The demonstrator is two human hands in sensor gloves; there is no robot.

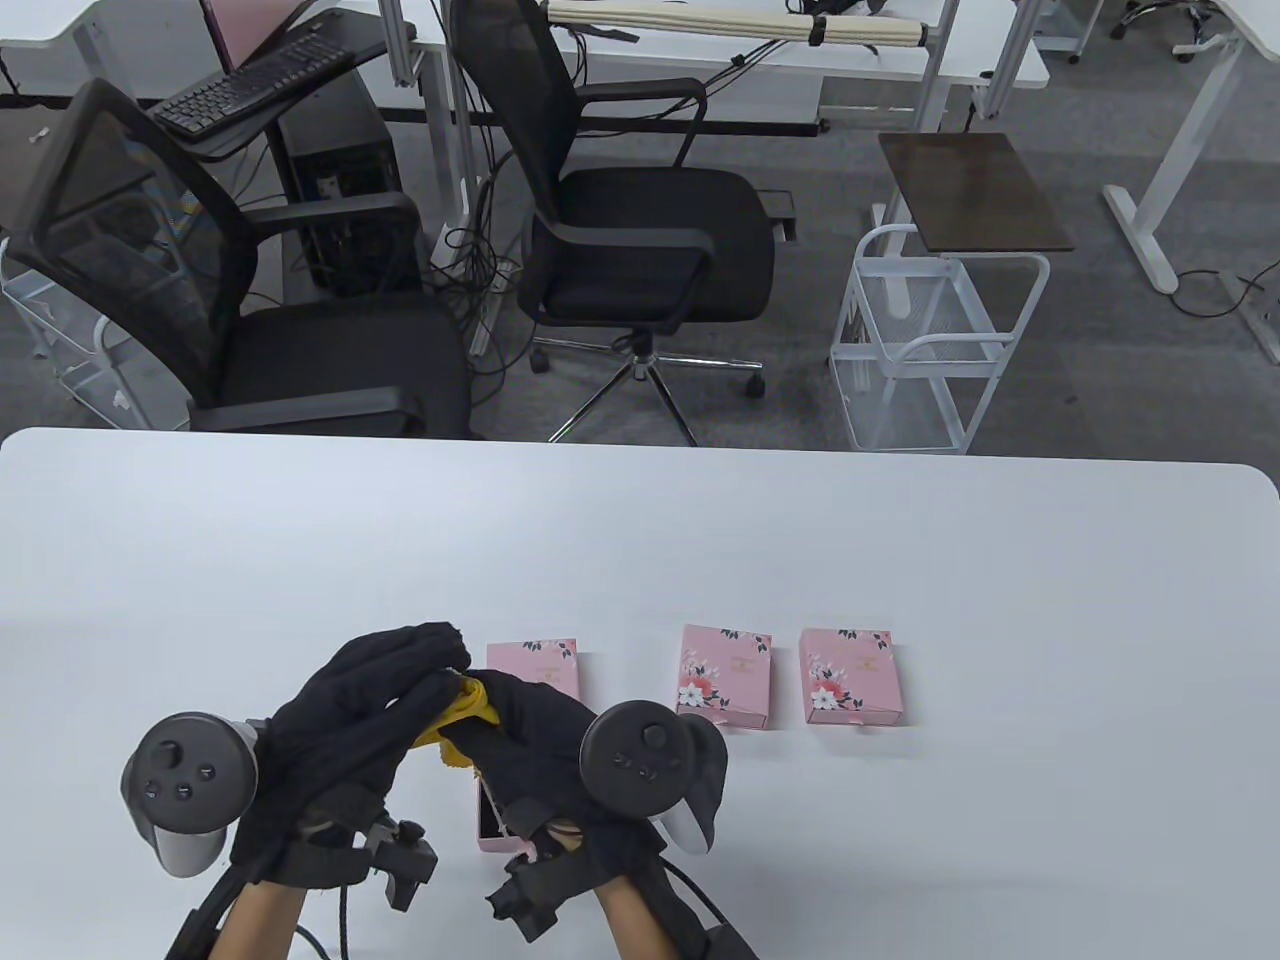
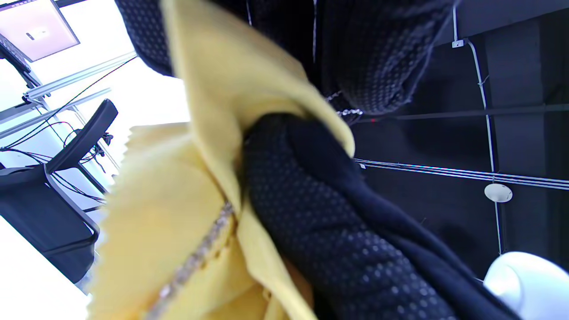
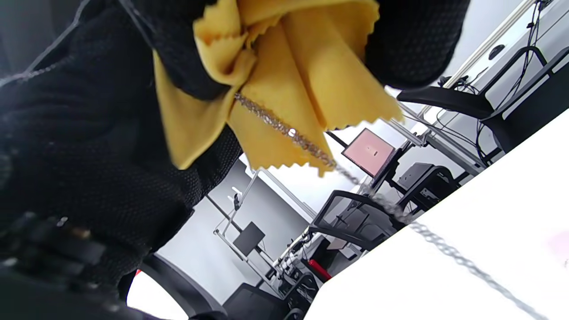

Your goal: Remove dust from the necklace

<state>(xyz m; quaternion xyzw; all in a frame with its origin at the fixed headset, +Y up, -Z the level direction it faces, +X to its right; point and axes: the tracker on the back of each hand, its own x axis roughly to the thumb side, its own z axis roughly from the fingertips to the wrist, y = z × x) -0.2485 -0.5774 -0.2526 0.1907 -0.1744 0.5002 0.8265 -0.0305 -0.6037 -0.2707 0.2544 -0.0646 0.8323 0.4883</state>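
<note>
Your two gloved hands meet low and left of centre in the table view, raised over the white table point(image 1: 640, 540). Your left hand point(image 1: 350, 720) has its fingers curled over a yellow cloth point(image 1: 462, 712), and your right hand point(image 1: 530, 730) grips the same cloth from the other side, so the fabric is bunched between them. The necklace point(image 3: 284, 129), a thin silver chain, lies across the cloth in both wrist views: in the right wrist view it emerges from between your fingers at the upper middle of the frame, crosses the fabric and hangs off its zigzag edge toward the lower right, over the tabletop. In the left wrist view a short sparkling stretch of it runs along a fold at lower left of centre. Under your right hand, an open pink box point(image 1: 492, 835) peeks out near the bottom of the table view. Three closed pink floral boxes point(image 1: 725, 675) sit in a row to the right of your hands.
</note>
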